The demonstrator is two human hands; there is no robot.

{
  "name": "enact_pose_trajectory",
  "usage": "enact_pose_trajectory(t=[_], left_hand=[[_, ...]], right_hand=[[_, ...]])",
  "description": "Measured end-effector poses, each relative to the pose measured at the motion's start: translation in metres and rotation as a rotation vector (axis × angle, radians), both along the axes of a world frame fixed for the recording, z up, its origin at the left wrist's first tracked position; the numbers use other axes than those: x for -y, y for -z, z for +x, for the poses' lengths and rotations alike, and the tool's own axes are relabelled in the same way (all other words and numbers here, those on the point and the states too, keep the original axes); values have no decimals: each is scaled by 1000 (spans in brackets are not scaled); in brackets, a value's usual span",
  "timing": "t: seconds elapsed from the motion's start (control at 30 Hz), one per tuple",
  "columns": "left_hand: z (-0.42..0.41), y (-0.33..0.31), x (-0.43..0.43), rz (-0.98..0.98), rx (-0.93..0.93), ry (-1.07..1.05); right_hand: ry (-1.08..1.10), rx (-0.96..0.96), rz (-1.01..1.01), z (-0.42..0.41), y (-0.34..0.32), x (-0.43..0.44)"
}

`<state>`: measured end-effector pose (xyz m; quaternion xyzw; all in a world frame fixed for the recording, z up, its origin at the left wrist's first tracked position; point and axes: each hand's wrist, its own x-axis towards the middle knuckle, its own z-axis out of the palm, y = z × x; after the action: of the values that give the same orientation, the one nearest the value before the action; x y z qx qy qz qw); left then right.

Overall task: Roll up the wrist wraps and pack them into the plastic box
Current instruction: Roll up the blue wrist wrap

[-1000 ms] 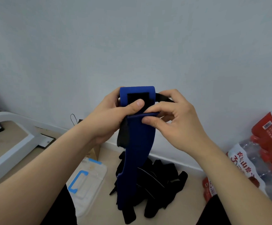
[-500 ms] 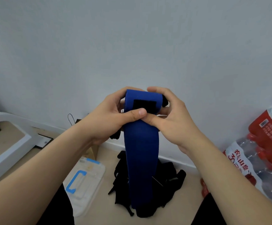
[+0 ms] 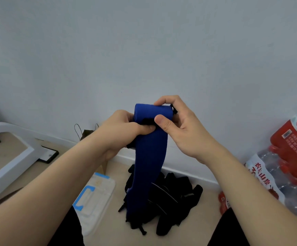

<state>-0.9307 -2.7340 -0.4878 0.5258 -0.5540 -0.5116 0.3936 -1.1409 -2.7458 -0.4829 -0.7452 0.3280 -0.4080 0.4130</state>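
I hold a blue wrist wrap (image 3: 148,157) up in front of the wall, its top end rolled over and its tail hanging down to the floor. My left hand (image 3: 124,128) grips the roll from the left, thumb across the front. My right hand (image 3: 177,125) pinches the rolled top from the right, thumb on the front and fingers over the top. A heap of black wrist wraps (image 3: 169,201) lies on the floor below. The clear plastic box (image 3: 98,197) with a blue handle sits closed on the floor to the left of the heap.
Packs of bottled water in red and white wrapping (image 3: 286,167) stand at the right. A white frame (image 3: 7,157) crosses the left side, with a brown paper bag (image 3: 85,134) against the wall. My knees in black are at the bottom edge.
The roll at the top has grown by another turn, hiding most of the black patch. Both hands have sunk slightly, and my right thumb now lies on the front.
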Motion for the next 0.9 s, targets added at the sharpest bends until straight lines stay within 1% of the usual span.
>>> enact_pose_trajectory(t=[0.1, 0.2, 0.3, 0.33, 0.43, 0.5, 0.57, 0.6, 0.67, 0.73, 0.77, 0.83, 0.9], left_hand=[[1, -5, 2, 56, -184, 61], [3, -8, 3, 90, -310, 97], [0, -8, 4, 97, -443, 36], [-1, -8, 3, 83, -445, 41], [-6, -6, 2, 0, -297, 164], [-11, -7, 3, -24, -252, 174], [-15, -12, 1, -54, -241, 165], [-16, -14, 1, -68, -237, 160], [-19, -18, -1, -104, -227, 151], [-23, -22, -4, -140, -214, 133], [-27, -24, -4, -153, -198, 108], [-35, -27, -5, -165, -150, 24], [-40, -30, -5, -200, -123, -34]], right_hand=[[8, -13, -40, 0, 0, 3], [6, -35, -70, -5, -1, 6], [-9, 1, -26, -9, -1, 8], [-13, 9, -20, -10, -1, 8], [2, -1, -50, -12, -2, 5], [34, -8, -47, -17, -1, 4], [73, 44, -11, -23, -3, 3], [86, 99, 43, -25, -3, 3], [83, 209, 243, -27, -5, 1], [84, 239, 431, -25, -6, -3], [85, 223, 489, -24, -6, -5], [69, 192, 547, -22, -5, -9], [89, 234, 533, -21, -4, -12]])
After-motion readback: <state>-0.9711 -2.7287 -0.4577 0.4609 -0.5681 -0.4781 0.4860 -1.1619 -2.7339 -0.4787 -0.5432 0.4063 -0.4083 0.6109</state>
